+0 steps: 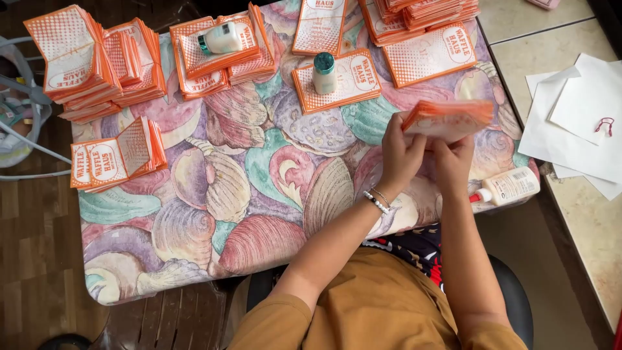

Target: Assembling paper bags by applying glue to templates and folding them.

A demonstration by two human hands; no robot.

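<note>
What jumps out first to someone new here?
The shell-patterned cushion top covered in stacks of orange-and-white paper sleeves along its far edge. At centre right, the left hand and right hand together grip a small stack of sleeves; a glue bottle lies beside them.

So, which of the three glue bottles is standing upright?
The green-capped bottle on the small stack of orange paper bags at top centre. The other two lie on their sides: one on a stack farther left, one at the table's right edge.

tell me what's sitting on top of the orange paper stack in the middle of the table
A small white bottle with a teal cap stands upright on the orange-and-white paper sleeve stack. The print beneath its base is covered.
</note>
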